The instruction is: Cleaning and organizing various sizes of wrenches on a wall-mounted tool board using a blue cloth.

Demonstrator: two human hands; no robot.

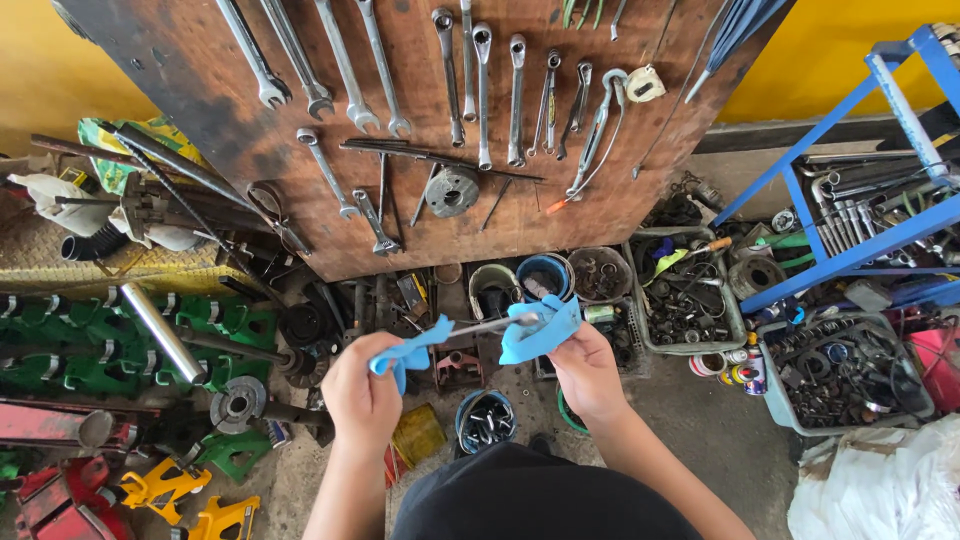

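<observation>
- Closest to me: my left hand (362, 385) is curled shut, pinching one end of a blue cloth (410, 352) that's soft and crumpled.
- My right hand (585, 372) is closed too, gripping another bunched wad of the same blue cloth around the far end of a slim metal tool (492, 324).
- That tool is a thin, shiny steel bar, held up in front of me between both hands. Its long axis runs roughly left to right, tipping slightly up toward the right. Can't tell what kind of head it has, both ends are wrapped.
- Just below on the concrete floor (700, 430): a round blue tub of small metal parts (484, 420).
- Further out: grey plastic crates (690, 300) full of dark washers and rings.
- Farthest: a leaning brown wooden board (420, 210), scuffed and stained, with long chrome spanners (483, 90) hanging mostly upright.
</observation>
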